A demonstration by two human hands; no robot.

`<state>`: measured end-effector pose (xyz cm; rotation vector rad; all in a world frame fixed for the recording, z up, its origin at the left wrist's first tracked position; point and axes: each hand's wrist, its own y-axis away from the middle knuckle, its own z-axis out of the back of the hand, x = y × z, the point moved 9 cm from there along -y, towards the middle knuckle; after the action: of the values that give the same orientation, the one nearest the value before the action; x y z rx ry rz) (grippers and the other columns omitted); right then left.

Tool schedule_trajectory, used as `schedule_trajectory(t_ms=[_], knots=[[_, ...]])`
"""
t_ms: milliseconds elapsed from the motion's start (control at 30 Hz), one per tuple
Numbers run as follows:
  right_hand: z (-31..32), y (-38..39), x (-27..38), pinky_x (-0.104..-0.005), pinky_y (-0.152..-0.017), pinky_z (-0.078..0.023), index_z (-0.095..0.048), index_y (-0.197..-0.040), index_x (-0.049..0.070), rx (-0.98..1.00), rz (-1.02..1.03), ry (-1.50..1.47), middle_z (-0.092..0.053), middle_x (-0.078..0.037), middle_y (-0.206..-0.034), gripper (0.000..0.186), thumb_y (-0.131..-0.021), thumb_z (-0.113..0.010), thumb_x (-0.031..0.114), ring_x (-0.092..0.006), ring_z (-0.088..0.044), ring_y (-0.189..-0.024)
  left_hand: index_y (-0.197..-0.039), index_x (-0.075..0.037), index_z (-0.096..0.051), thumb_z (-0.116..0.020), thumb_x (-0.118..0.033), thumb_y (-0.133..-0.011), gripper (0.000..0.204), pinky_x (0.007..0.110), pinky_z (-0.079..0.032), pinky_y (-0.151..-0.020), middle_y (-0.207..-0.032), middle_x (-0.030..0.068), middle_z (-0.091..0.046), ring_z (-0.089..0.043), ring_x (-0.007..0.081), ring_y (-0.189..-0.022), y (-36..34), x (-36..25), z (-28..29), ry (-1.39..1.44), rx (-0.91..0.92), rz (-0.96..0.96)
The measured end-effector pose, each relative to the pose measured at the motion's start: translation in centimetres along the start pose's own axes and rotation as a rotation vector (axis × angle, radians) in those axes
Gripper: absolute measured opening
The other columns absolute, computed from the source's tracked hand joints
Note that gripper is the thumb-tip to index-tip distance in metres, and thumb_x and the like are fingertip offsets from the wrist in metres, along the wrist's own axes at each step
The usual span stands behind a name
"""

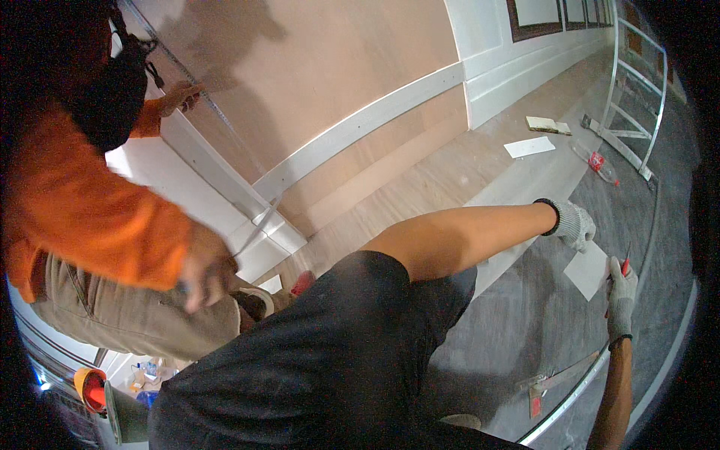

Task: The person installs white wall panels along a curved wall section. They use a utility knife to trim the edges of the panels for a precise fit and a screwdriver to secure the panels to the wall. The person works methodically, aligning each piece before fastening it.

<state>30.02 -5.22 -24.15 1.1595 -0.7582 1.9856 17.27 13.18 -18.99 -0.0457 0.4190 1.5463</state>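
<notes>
My left hand [574,224], in a grey knitted glove with a dark cuff, is at the upper corner of a flat white piece [587,271]. Its fingers are curled and seem to pinch that corner. On the other side of the piece, my right hand [621,298], gloved alike, is closed around a small red-handled tool [625,265]. The tool's thin tip points up and away from the fist; its exact kind is too small to tell. Below the right hand, a square with a red part [535,406] lies on the dark grey floor covering [487,360].
Left, a co-worker in an orange sleeve [112,232] reaches to the wall and holds a pale strip [259,229]. A ladder [637,133] stands far right, near a plastic bottle [598,165] and a white offcut [529,147]. A long metal strip [566,401] runs beside my right arm.
</notes>
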Motion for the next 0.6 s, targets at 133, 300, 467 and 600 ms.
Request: schedule_trajectory(t_ms=[133,300,467,600], knots=[[0.4,0.1,-0.7,-0.0268,-0.044,-0.03,-0.059,-0.08,0.013,-0.006,-0.025,-0.096,-0.048,0.007,-0.06,0.034,-0.097,-0.071,0.04,-0.0053,-0.041,-0.047,-0.132,-0.015,-0.067,-0.072,-0.052,-0.087,0.059,0.048,-0.05,-0.103,-0.135,0.0099,-0.067,-0.062,0.0307,-0.126,-0.1,-0.9,0.7,-0.039,0.049,0.002],[0.4,0.0,-1.0,-0.0259,-0.044,-0.028,-0.059,-0.081,0.015,0.006,-0.075,-0.06,-0.047,0.009,-0.06,0.033,-0.096,-0.073,0.041,-0.004,-0.041,-0.047,-0.126,-0.014,-0.07,-0.069,-0.046,-0.087,0.051,0.048,-0.051,-0.097,-0.123,0.014,-0.071,-0.066,0.0338,-0.118,1.6,-1.9,2.2,-0.047,-0.092,-0.078],[-0.3,0.8,-0.3,-0.0259,-0.044,-0.027,-0.059,-0.082,0.015,0.071,-0.094,-0.134,-0.046,0.01,-0.062,0.033,-0.095,-0.073,0.042,-0.0037,-0.039,-0.048,-0.13,-0.012,-0.068,-0.068,-0.045,-0.088,0.053,0.05,-0.053,-0.095,-0.125,0.0151,-0.071,-0.067,0.033,-0.117,2.3,-2.5,2.7,-0.111,-0.037,-0.025],[2.1,1.0,-1.2,-0.0253,-0.046,-0.026,-0.055,-0.082,0.015,-0.04,-0.132,-0.018,-0.045,0.009,-0.063,0.035,-0.096,-0.073,0.041,-0.0037,-0.037,-0.049,-0.111,-0.013,-0.078,-0.07,-0.039,-0.083,0.039,0.053,-0.056,-0.082,-0.11,0.0124,-0.077,-0.073,0.035,-0.103,1.8,-4.9,4.4,-0.212,-0.121,-0.057]])
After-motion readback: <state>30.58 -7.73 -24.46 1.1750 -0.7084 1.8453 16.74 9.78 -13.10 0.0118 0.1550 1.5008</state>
